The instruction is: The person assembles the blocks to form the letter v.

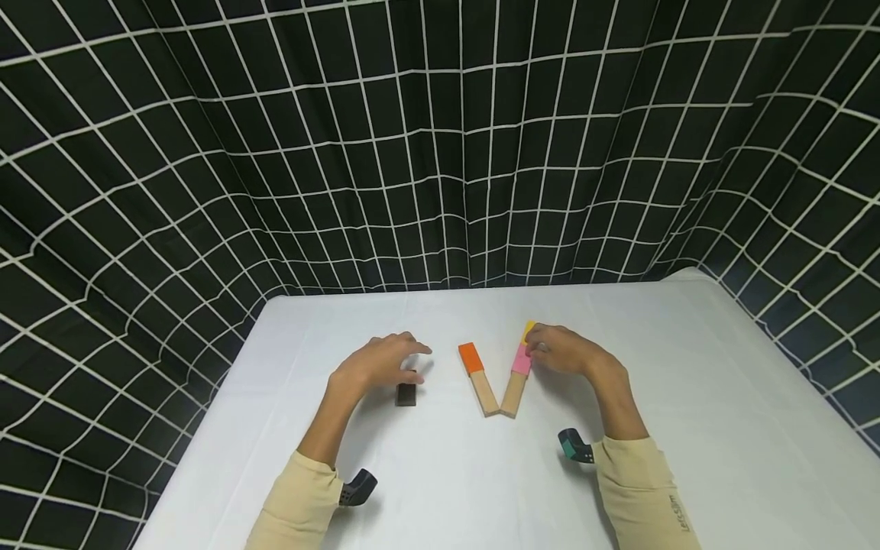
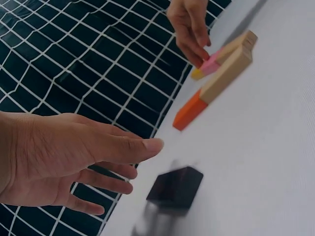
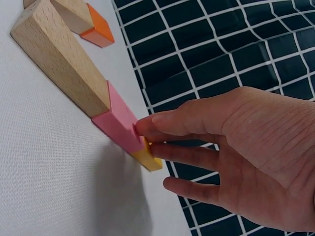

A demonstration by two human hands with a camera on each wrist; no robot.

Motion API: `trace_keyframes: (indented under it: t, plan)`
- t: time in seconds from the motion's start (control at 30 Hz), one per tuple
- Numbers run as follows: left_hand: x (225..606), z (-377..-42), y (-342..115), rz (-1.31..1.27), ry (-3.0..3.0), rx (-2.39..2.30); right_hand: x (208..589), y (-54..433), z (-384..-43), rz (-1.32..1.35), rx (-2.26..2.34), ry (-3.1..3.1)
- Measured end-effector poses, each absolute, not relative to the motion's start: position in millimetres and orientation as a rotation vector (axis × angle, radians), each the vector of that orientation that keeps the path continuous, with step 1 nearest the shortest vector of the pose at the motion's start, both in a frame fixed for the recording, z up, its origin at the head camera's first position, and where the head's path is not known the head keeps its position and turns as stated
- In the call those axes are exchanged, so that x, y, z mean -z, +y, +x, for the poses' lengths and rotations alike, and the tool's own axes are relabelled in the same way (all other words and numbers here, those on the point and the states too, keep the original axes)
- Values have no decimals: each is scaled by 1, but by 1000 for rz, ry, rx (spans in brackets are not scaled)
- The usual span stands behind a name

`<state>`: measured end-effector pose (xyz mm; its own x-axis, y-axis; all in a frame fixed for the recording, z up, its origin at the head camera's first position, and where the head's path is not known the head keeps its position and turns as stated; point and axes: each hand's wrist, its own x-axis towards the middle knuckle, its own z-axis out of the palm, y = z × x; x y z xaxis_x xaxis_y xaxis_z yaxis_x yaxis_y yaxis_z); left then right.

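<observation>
Wooden blocks form a V on the white table. Its left leg joins an orange block [image 1: 470,357] to a plain wood block [image 1: 484,393]. Along the right leg run another plain wood block [image 1: 512,394], a pink block [image 1: 522,360] and, at the far end, a yellow block [image 3: 147,158]. My right hand [image 1: 565,349] touches the far part of this leg, fingertips at the pink and yellow blocks; fingers look mostly straight. To the left, my left hand [image 1: 376,362] hovers, fingers spread and holding nothing, beside and above a dark block [image 2: 176,189], partly hidden in the head view.
A white cloth covers the table [image 1: 440,489]. Behind and at both sides hangs a black curtain [image 1: 440,153] with a white grid. Dark wrist devices [image 1: 357,487] sit by both sleeves, low over the table.
</observation>
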<state>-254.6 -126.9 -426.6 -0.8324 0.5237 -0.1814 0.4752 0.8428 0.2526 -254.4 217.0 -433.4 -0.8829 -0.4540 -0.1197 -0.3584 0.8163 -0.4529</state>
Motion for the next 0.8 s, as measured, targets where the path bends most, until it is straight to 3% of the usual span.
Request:
trace_keyframes:
  t: [0.8]
  plan:
    - [441,-234,-143,850,2769,-276,434,218,-256,-640,612,2769]
